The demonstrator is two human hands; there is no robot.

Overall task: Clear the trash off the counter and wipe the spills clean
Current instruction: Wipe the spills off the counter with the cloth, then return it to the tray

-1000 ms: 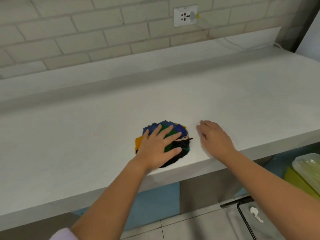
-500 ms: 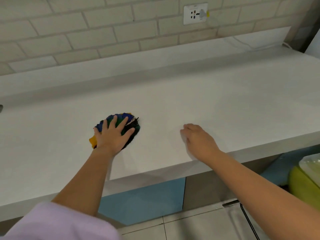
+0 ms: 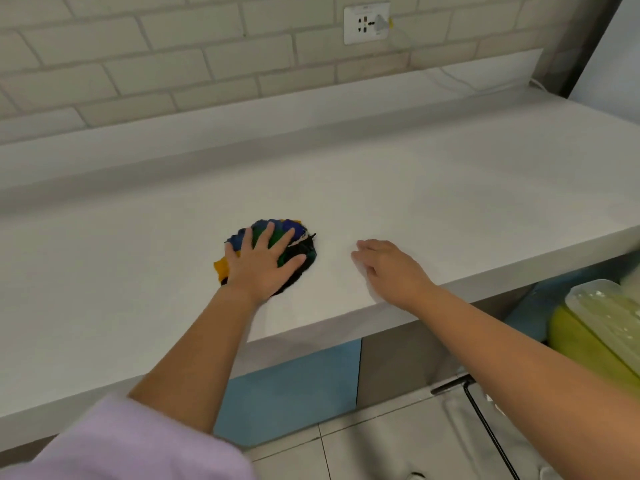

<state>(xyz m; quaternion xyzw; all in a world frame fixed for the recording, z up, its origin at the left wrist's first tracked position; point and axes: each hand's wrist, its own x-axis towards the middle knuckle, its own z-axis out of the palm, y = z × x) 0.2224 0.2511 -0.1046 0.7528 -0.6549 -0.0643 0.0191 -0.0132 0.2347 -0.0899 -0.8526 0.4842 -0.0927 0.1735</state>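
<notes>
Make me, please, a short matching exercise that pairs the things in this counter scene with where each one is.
Things:
1. left hand
2. right hand
3. wall socket
4. yellow-green bin

Places:
A. below the counter's right end
B. flat on the multicoloured cloth
C. on the brick wall
D. bare, near the counter's front edge

Pairs: 1-B, 2-D, 3-C, 4-A

My left hand [image 3: 265,263] presses flat, fingers spread, on a multicoloured cloth [image 3: 298,252] near the counter [image 3: 450,202] front edge. My right hand [image 3: 388,268] rests just beside it, fingers curled, at that edge.
</notes>
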